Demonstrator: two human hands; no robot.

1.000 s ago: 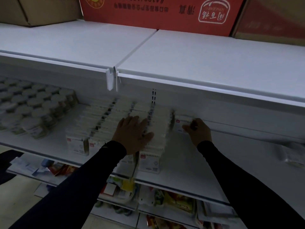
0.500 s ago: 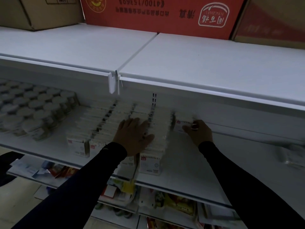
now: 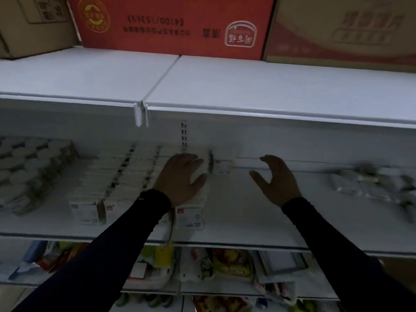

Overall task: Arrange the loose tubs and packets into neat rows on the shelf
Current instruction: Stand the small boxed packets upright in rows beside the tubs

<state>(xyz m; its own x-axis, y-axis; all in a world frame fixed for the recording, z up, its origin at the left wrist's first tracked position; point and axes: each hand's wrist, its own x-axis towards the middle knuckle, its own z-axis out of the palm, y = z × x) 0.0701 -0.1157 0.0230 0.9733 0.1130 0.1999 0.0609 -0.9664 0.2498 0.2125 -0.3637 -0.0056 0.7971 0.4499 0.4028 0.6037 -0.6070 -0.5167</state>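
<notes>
Your left hand (image 3: 180, 179) lies flat on the white packet rows (image 3: 126, 176); your right hand (image 3: 278, 180) hovers open, empty, nearer the blurred loose clear packets (image 3: 369, 183) lying right of it on the white shelf (image 3: 247, 212).

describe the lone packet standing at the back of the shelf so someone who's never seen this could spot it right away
Find the white middle shelf, below the red cardboard box. Follow the right-hand row of white packets to the back wall, behind the left hand. Just right of that row stands a single small white packet with a red corner mark, alone, with bare shelf between it and the open right hand.
</notes>
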